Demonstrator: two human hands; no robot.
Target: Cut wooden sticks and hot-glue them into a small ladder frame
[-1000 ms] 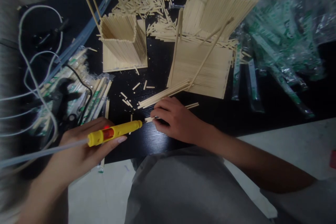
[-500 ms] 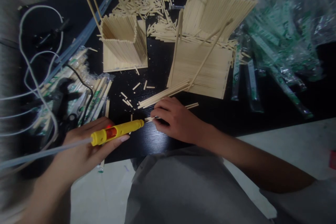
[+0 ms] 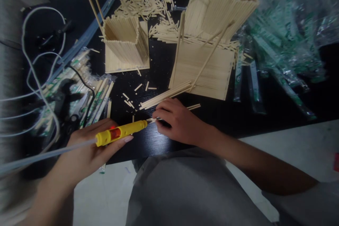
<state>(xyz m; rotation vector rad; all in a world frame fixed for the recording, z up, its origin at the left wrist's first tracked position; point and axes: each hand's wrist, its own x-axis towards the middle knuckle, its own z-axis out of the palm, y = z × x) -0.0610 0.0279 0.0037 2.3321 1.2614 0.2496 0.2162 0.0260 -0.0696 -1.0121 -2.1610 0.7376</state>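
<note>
My left hand (image 3: 97, 144) is wrapped round a yellow hot glue gun (image 3: 129, 129), with a long translucent glue stick (image 3: 53, 155) running out of its back. The gun's nozzle points right and meets the ends of thin wooden sticks (image 3: 194, 106) that my right hand (image 3: 176, 122) pinches. Most of those sticks' length is hidden under the fingers. Just beyond my right hand lies a bundle of loose wooden sticks (image 3: 165, 98), its far end touching a flat panel of sticks (image 3: 203, 67) glued side by side.
A square stick box (image 3: 124, 49) stands on a base at back left, a taller one (image 3: 230, 10) at back right. Cut stick pieces (image 3: 148, 1) are heaped between them. Plastic wrappers (image 3: 286, 42) cover the right; wrapped chopsticks (image 3: 99, 99), pliers (image 3: 62, 95) and white cable (image 3: 23, 46) lie left.
My left hand has moved the glue gun slightly right, bringing its nozzle up to the stick ends. My right hand has stayed almost in place.
</note>
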